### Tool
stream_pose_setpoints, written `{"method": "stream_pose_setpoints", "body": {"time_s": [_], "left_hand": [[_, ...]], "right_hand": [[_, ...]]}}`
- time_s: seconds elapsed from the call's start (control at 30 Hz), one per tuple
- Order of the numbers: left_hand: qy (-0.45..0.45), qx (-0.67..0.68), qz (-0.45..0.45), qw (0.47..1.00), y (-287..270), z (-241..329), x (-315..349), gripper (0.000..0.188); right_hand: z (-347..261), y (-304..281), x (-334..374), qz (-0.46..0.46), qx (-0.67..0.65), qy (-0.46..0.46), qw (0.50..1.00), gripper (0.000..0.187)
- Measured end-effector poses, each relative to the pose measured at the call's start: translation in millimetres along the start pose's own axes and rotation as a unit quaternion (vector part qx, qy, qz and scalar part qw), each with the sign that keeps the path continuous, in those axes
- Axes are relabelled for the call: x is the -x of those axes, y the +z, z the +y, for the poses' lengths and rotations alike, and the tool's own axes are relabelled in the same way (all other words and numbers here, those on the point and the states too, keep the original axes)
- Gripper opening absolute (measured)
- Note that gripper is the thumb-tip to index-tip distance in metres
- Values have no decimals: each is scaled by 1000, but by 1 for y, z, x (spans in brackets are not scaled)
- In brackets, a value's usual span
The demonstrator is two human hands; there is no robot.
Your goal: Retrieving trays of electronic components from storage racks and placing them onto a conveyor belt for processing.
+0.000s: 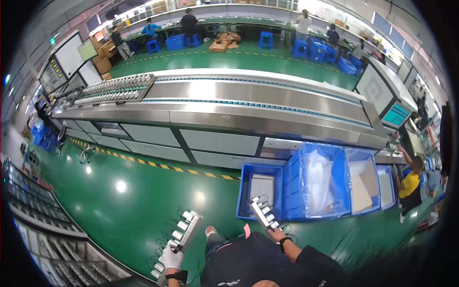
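My left hand (172, 257), in a white glove, is closed around a long metal bar (187, 235) with several white blocks and thin black cords along its side. This bar slants up and away from me over the green floor. My bare right hand (277, 235) grips the near end of a second, similar bar (263, 214), which also carries white blocks and dark cords. Its far end reaches over the edge of a blue bin (242, 191). Fingers of both hands are partly hidden by the bars and cords.
Ahead runs a long steel conveyor machine (215, 115) with rows of clamps at left and a screen (396, 115) at right. Large blue bins (294, 189) with plastic liners stand front right. Racks (62, 253) of similar bars are at lower left. A person in yellow (410, 184) works at right.
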State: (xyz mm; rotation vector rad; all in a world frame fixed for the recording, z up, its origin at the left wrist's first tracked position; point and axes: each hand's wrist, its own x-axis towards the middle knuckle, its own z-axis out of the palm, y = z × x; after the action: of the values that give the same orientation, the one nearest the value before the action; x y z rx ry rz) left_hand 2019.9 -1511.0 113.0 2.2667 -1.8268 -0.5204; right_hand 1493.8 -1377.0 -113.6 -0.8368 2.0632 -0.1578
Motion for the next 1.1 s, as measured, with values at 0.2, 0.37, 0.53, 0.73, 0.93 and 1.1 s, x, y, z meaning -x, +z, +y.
{"method": "stream_pose_setpoints", "body": {"time_s": [0.2, 0.37, 0.53, 0.73, 0.93, 1.1], "left_hand": [[161, -61, 118, 978, -100, 43, -169, 24], [295, 6, 274, 915, -169, 116, -294, 15], [405, 40, 341, 848, -221, 191, -394, 23], [382, 223, 341, 829, -245, 300, -521, 31], [477, 139, 390, 775, -258, 414, -646, 20], [505, 132, 386, 760, -236, 509, -731, 19]], "right_hand": [[-115, -21, -14, 12, -84, 42, 996, 62], [-170, -51, -16, 70, -102, 77, 989, 43], [-216, -84, -39, 91, -58, 28, 994, 44], [-288, -131, -63, 146, -40, -19, 988, 50], [-357, -231, -23, 188, 34, -19, 981, 35], [-428, -322, 28, 366, 11, -30, 930, 29]]}}
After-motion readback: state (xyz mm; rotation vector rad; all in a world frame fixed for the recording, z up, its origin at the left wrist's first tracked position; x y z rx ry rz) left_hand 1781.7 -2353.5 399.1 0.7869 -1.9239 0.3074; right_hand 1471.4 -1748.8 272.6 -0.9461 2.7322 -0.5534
